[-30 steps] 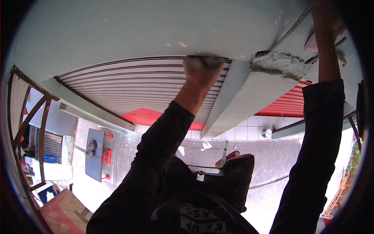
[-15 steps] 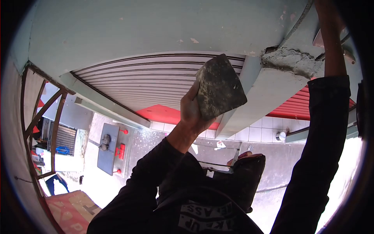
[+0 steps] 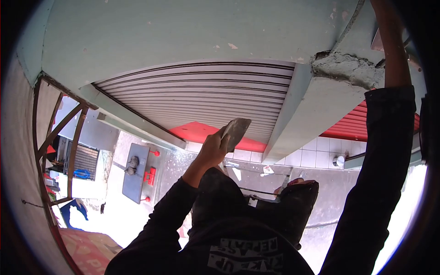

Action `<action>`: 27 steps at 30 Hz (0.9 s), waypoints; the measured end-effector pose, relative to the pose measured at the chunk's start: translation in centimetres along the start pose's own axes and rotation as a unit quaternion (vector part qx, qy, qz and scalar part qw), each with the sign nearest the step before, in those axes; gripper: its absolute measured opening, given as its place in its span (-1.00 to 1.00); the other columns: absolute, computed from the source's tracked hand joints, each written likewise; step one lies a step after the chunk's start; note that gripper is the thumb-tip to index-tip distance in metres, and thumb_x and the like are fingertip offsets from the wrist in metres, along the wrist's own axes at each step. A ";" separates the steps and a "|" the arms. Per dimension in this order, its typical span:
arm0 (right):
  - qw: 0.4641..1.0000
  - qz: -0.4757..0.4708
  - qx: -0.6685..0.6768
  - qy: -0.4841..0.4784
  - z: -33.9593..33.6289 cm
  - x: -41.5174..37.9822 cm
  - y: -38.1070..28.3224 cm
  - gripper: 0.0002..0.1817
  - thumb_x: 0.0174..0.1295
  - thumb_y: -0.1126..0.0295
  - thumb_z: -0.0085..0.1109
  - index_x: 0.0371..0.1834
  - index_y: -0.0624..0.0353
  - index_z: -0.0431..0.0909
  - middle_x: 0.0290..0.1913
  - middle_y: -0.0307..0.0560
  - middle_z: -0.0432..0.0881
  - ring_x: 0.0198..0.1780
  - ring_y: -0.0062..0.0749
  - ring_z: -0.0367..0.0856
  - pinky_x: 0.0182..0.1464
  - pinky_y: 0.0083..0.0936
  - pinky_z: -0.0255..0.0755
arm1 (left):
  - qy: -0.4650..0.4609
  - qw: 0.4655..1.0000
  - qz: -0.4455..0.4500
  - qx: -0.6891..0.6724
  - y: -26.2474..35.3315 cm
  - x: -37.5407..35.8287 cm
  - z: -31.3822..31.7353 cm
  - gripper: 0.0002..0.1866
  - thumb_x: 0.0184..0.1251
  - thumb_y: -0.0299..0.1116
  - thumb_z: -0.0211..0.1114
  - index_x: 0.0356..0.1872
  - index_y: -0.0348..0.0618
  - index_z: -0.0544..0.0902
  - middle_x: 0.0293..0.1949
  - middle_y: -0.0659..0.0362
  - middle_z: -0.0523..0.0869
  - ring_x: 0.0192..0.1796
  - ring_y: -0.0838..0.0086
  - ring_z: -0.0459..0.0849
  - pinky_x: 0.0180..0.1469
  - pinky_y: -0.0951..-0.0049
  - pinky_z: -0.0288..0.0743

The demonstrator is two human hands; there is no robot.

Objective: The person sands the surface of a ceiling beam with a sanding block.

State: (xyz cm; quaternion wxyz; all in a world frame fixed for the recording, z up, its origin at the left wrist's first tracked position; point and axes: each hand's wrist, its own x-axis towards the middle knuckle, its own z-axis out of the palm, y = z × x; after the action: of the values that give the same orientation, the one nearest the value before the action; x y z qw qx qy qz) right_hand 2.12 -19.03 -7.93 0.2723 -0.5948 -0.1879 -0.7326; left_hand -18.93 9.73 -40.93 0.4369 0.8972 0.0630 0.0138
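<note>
My left hand [image 3: 213, 149] is closed around a flat, dark grey slab [image 3: 238, 132] with pale stains, like a small mortar board. It is tilted, so its face shows only narrowly. My right arm is raised to the upper right, and only the wrist and part of my right hand [image 3: 387, 16] show at the frame's edge. Its fingers are out of view. Beside that wrist is a brownish flat piece [image 3: 377, 42], partly hidden. Left of the forearm, a rough, broken patch of cement [image 3: 344, 68] runs along the top of the pale green pillar [image 3: 298, 107].
Ribbed roller shutters [image 3: 206, 89] stand behind the pillar. Far below lie a paved floor, a blue-grey table [image 3: 136, 176] with red stools, and a white can [image 3: 338, 161]. A brown metal frame [image 3: 75, 137] is at the left.
My left hand has lowered the slab and tilted it from face-on to nearly edge-on. My right arm stays raised in about the same place. The view has shifted slightly.
</note>
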 end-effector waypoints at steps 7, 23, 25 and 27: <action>0.998 -0.003 -0.039 0.050 2.4 0.5 3.4 -0.43 0.53 -0.07 0.03 -0.40 0.28 0.40 -0.52 0.06 0.30 -0.47 -0.21 0.38 -0.24 -0.23 0.35 | 0.084 0.966 -0.085 -0.228 -2.7 1.4 1.8 -0.64 0.52 -0.37 0.11 0.22 -0.34 0.51 0.01 -0.01 0.73 0.02 0.24 0.75 0.09 0.30 0.61; 0.997 -0.022 0.003 0.077 1.6 -0.7 0.5 -0.44 0.53 -0.05 0.04 -0.39 0.29 0.42 -0.52 0.05 0.28 -0.48 -0.28 0.32 -0.28 -0.29 0.32 | 0.121 0.798 -0.075 -0.586 -1.6 2.4 -3.7 -0.62 0.43 -0.60 0.23 0.23 -0.46 0.49 0.10 -0.05 0.68 0.06 0.28 0.75 0.14 0.35 0.70; 0.997 -0.005 -0.007 0.082 2.5 -0.3 1.9 -0.44 0.53 -0.05 0.04 -0.39 0.29 0.40 -0.52 0.05 0.26 -0.47 -0.29 0.32 -0.28 -0.30 0.32 | 0.110 0.777 -0.076 -0.615 -2.0 2.3 -3.4 -0.60 0.48 -0.52 0.22 0.27 -0.44 0.47 0.14 -0.04 0.67 0.11 0.26 0.73 0.19 0.30 0.67; 0.996 -0.028 -0.010 0.082 1.6 -0.9 0.4 -0.45 0.53 -0.04 0.05 -0.40 0.30 0.39 -0.52 0.04 0.25 -0.47 -0.31 0.31 -0.28 -0.30 0.32 | 0.101 0.751 -0.087 -0.646 -2.5 2.5 -3.3 -0.57 0.53 -0.43 0.20 0.32 -0.39 0.44 0.19 -0.02 0.65 0.19 0.22 0.70 0.26 0.22 0.62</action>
State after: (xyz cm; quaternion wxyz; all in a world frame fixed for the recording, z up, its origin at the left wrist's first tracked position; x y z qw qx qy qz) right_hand 3.76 -18.23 -8.43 0.2606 -0.5296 -0.1742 -0.7882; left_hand -16.93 14.19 -40.96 0.9030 0.3847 0.1605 0.1042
